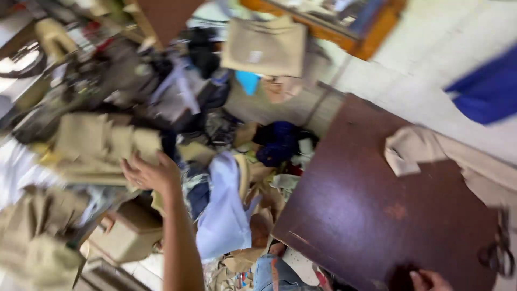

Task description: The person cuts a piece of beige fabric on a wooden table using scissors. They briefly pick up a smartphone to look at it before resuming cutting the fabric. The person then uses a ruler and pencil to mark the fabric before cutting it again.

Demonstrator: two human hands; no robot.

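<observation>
The view is tilted and blurred. My left hand (149,173) reaches out with the arm stretched forward, fingers apart, touching a stack of folded beige fabric pieces (99,143) at the left. Whether it grips them is unclear. My right hand (429,280) shows only partly at the bottom edge, resting on the near edge of a dark brown table (355,205); its fingers look curled. A beige cloth (414,151) lies on the table's far right side.
A heap of mixed cloth scraps (242,183) in light blue, navy and tan covers the floor between stack and table. Dark scissors (498,250) lie at the table's right edge. More folded beige fabric (264,47) sits at the top. Blue cloth (484,91) is at the right.
</observation>
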